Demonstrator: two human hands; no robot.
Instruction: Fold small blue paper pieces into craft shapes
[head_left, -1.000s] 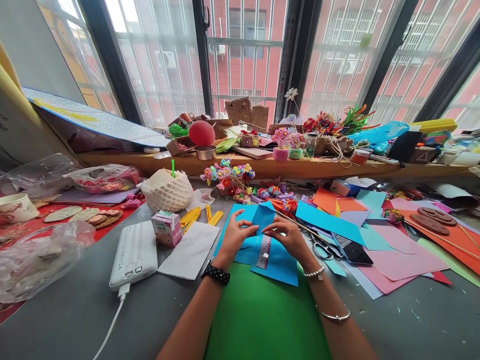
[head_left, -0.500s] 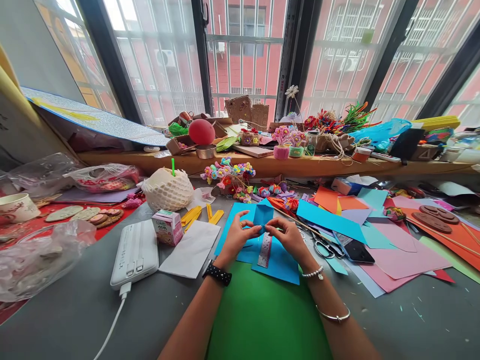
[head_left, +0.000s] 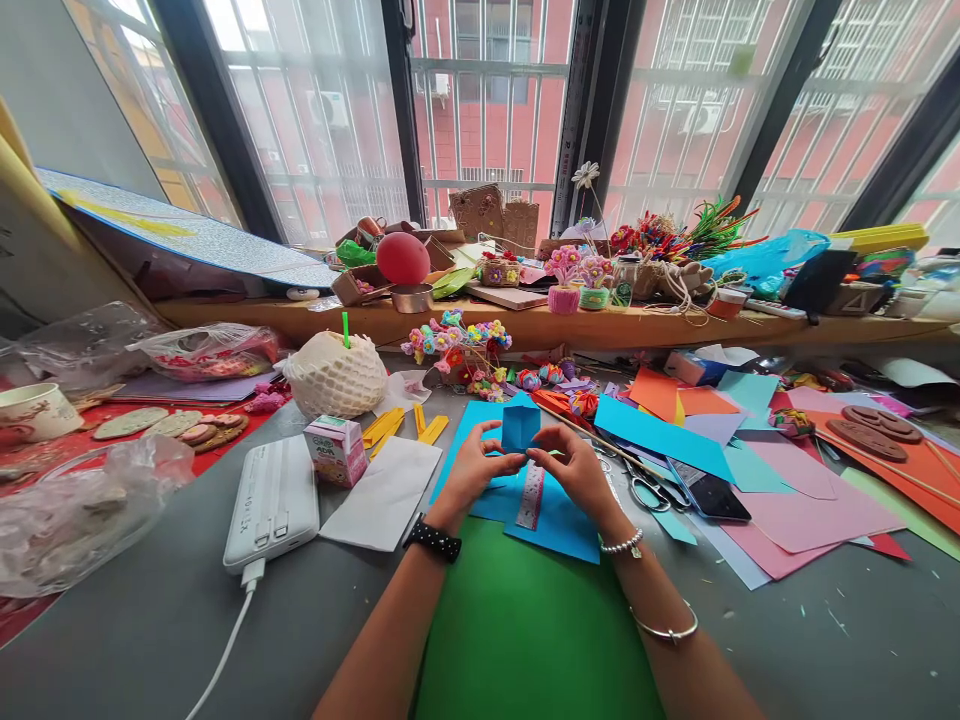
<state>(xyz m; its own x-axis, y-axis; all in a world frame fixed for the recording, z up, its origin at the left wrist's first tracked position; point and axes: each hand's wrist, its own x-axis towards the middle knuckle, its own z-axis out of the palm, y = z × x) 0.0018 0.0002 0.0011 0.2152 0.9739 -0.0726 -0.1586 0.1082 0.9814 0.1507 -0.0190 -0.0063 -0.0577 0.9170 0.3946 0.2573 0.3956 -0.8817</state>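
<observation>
White power bank (head_left: 271, 505), drink carton (head_left: 335, 452), left hand (head_left: 471, 472) pinching the lower edge of a folded blue paper (head_left: 520, 427), held over blue sheets (head_left: 564, 525) and a ruler (head_left: 530, 496), right hand (head_left: 582, 468) pinching its lower right corner, scissors (head_left: 646, 494), phone (head_left: 711, 492).

Carton (head_left: 335, 452): "AD" in capitals, next character unclear; smaller print illegible. Power bank (head_left: 271, 500): lettering along side, too small to read. Dark box (head_left: 841, 297) on sill (head_left: 315, 318): pale triangle mark. Window frame (head_left: 581, 130): pale vertical print, unreadable.
</observation>
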